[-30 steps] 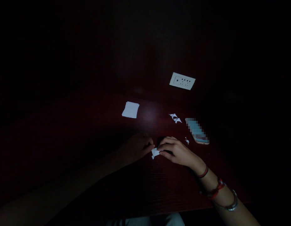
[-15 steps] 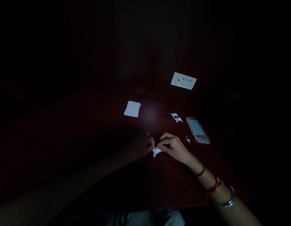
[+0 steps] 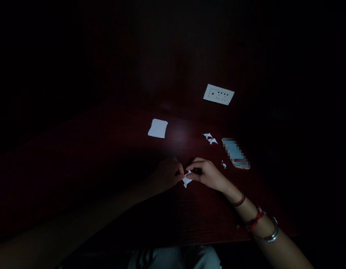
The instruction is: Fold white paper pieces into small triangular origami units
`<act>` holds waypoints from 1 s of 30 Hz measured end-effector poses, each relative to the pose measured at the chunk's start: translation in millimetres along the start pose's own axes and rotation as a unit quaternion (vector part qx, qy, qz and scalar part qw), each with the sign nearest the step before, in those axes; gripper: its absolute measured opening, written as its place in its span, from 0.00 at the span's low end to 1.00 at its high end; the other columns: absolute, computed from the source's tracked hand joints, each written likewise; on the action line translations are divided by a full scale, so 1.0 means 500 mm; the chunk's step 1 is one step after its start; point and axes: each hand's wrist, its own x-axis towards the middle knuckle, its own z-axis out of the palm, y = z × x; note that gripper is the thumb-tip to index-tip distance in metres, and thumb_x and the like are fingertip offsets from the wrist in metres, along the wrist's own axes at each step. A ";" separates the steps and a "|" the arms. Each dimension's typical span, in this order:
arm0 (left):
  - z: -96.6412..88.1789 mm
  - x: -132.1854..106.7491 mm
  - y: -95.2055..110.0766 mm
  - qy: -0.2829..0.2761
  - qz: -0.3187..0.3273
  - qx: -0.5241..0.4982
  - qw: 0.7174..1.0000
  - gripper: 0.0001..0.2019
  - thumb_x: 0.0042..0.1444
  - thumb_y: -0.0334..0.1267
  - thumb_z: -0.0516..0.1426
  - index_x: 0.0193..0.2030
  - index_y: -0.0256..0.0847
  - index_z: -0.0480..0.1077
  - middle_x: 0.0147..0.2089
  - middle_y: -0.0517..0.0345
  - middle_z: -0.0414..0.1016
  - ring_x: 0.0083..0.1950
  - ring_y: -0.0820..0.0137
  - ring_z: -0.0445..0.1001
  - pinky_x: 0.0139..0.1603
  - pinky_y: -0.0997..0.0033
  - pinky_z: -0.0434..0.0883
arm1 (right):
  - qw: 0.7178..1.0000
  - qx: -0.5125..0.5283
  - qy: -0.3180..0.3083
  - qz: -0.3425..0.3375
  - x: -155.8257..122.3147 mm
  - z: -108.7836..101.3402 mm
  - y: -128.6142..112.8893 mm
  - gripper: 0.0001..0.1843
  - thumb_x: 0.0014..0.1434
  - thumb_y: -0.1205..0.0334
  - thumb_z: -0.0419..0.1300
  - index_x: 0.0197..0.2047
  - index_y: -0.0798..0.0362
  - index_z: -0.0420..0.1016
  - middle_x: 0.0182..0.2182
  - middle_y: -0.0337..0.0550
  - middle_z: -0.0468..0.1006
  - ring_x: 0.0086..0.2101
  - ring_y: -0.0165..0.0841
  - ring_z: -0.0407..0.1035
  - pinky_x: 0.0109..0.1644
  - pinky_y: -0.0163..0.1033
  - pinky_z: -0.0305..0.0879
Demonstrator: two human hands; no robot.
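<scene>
A small folded white paper piece (image 3: 187, 179) sits between my two hands just above a dark red wooden table (image 3: 105, 164). My left hand (image 3: 166, 174) pinches its left side with closed fingers. My right hand (image 3: 208, 174) pinches its right side; that wrist wears red cords and a metal bangle. The scene is very dark, so finer folds cannot be made out.
A small stack of white paper squares (image 3: 157, 128) lies further back on the table. A folded paper shape (image 3: 210, 138) and a tiny scrap (image 3: 224, 164) lie to the right, beside a phone (image 3: 235, 153). A white wall socket plate (image 3: 218, 94) is behind.
Both hands have shifted slightly further back with the paper piece, which has turned a little between the fingers. Everything else on the table stays put.
</scene>
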 end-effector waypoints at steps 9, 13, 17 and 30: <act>0.001 -0.005 0.010 0.010 -0.002 0.012 1.000 0.05 0.47 0.35 0.54 0.26 0.38 0.70 0.29 0.59 0.65 0.34 0.71 0.64 0.33 0.72 0.60 | 0.999 -0.022 -0.014 0.038 0.000 0.005 -0.007 0.03 0.47 0.70 0.59 0.28 0.55 0.69 0.29 0.39 0.66 0.31 0.28 0.61 0.35 0.34 0.57; -0.007 -0.009 0.022 0.028 0.020 0.043 0.998 0.05 0.49 0.34 0.53 0.27 0.38 0.69 0.32 0.58 0.65 0.36 0.70 0.63 0.36 0.70 0.60 | 0.999 -0.031 0.012 0.032 -0.002 -0.001 -0.020 0.01 0.50 0.68 0.57 0.28 0.54 0.68 0.29 0.39 0.65 0.34 0.30 0.61 0.37 0.36 0.56; -0.031 -0.010 0.041 0.064 0.076 0.133 0.986 0.07 0.53 0.32 0.49 0.29 0.37 0.68 0.34 0.56 0.63 0.37 0.68 0.61 0.39 0.67 0.60 | 0.995 -0.080 0.066 -0.001 -0.007 -0.015 -0.042 0.02 0.53 0.65 0.54 0.30 0.53 0.68 0.31 0.40 0.65 0.35 0.31 0.60 0.40 0.39 0.54; -0.056 -0.009 0.053 0.111 0.163 0.166 0.966 0.04 0.51 0.29 0.50 0.29 0.36 0.66 0.38 0.54 0.62 0.41 0.66 0.60 0.41 0.65 0.61 | 0.971 -0.192 0.122 -0.069 -0.017 -0.018 -0.063 0.06 0.53 0.66 0.51 0.31 0.55 0.69 0.36 0.45 0.62 0.39 0.35 0.57 0.42 0.42 0.53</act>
